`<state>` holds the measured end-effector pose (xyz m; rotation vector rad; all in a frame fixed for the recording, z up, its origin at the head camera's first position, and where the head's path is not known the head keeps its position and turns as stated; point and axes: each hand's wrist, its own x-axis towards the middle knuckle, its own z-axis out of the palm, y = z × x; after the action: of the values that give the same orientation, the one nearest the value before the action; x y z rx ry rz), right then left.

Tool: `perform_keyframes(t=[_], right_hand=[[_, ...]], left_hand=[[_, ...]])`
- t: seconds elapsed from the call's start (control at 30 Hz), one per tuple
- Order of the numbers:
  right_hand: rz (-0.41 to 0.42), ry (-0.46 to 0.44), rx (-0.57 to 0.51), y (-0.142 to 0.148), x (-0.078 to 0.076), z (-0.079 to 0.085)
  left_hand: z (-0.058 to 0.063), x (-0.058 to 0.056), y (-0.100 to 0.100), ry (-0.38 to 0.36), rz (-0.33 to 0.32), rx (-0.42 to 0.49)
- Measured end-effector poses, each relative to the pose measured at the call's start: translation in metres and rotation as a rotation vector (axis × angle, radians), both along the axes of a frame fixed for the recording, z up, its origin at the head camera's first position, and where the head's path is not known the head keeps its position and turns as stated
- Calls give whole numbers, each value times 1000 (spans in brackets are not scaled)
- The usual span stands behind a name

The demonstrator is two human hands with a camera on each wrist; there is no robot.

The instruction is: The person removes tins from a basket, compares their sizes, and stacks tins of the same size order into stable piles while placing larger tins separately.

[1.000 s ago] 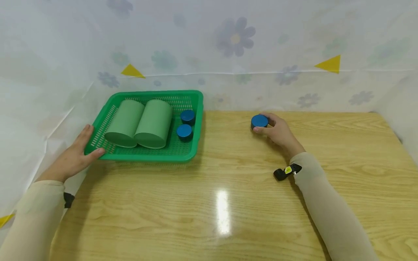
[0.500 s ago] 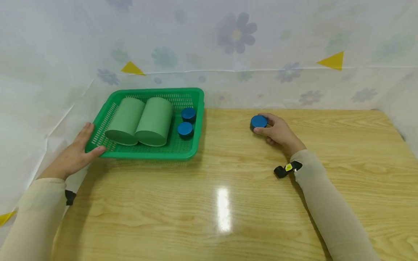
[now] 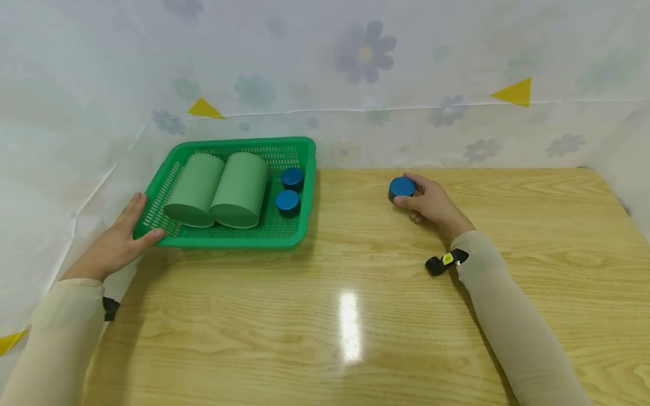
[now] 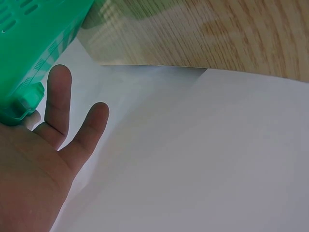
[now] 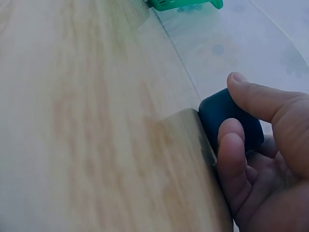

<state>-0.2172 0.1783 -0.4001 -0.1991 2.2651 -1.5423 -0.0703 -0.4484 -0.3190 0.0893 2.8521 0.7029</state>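
Note:
In the head view my right hand (image 3: 438, 207) pinches a short blue cylinder (image 3: 402, 187) between thumb and fingers, at the back of the wooden table (image 3: 284, 316). Close up in the right wrist view, this blue cylinder (image 5: 221, 111) sits low over the wood, near the table's back edge. My left hand (image 3: 114, 245) lies at the near left corner of a green plastic basket (image 3: 233, 243), thumb along the rim and fingers straight against its side. Two outer fingers (image 4: 59, 96) stick out past the basket in the left wrist view. Inside lie two large pale green cylinders (image 3: 241, 186) and two short blue cylinders (image 3: 288, 202).
Behind the table hangs a white flower-printed sheet (image 3: 304, 56) with yellow triangles (image 3: 515, 93). White sheeting also closes the left side. The basket's left end reaches past the table's left edge. A black wrist camera (image 3: 438, 265) shows at the right cuff.
The right hand keeps its hold on the blue cylinder, which has hardly moved. The left hand and the basket stay where they were; only the head view shifts slightly.

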Motion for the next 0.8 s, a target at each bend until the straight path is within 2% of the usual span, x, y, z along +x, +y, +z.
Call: perform_keyframes(t=[0.17,0.37,0.47,0.57,0.8], right_hand=[[16,39,47,1,-1,2],[-5,60,-6,5,2,9],[-28,96,0,4,4,16],[-55,161,-5,0,9,26],[-87,396,-53,-25,29,54]], left_hand=[[-2,0,-1,0,5,8],[-2,1,-1,2,9,15],[-2,0,0,5,8,17],[-2,0,0,8,5,22],[-1,-1,-2,18,4,20]])
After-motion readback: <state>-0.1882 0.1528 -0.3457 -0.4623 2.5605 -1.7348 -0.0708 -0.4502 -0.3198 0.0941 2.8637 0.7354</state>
